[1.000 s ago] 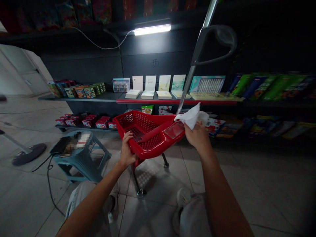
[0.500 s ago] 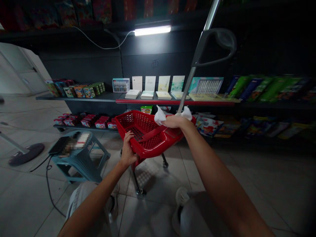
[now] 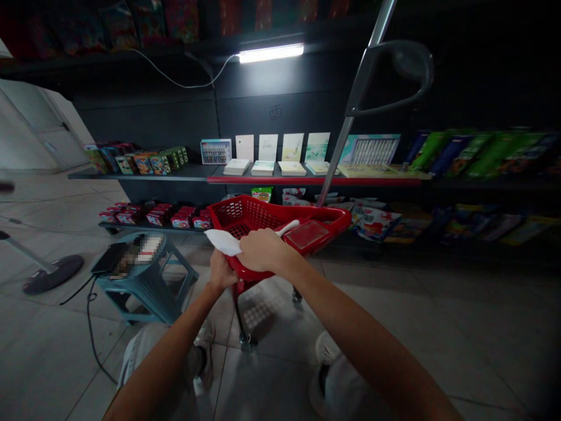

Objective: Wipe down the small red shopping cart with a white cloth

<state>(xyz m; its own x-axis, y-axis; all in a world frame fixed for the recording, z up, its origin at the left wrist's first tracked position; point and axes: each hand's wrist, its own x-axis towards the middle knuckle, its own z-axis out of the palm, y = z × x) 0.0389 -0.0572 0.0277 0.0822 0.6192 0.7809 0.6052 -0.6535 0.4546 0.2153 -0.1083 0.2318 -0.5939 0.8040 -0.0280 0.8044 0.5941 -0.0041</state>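
Observation:
A red plastic shopping basket on wheels point(image 3: 324, 219) stands tilted in front of me, its grey pull handle point(image 3: 385, 70) rising to the upper right. My left hand point(image 3: 220, 272) is closed on the basket's near rim. My right hand point(image 3: 263, 250) is closed on a white cloth point(image 3: 222, 241) and presses it on the near rim, right beside my left hand. Part of the cloth sticks out past my fingers on both sides.
A teal plastic stool point(image 3: 149, 275) with a dark device on top stands at the left, a black cable point(image 3: 90, 333) trailing over the tiled floor. A fan base point(image 3: 52, 273) lies further left. Dark shelves point(image 3: 307, 178) with cards, boxes and toys run behind the basket.
My right hand carried the cloth from the basket's far right corner across to the near rim by my left hand. The basket's right side dropped a little.

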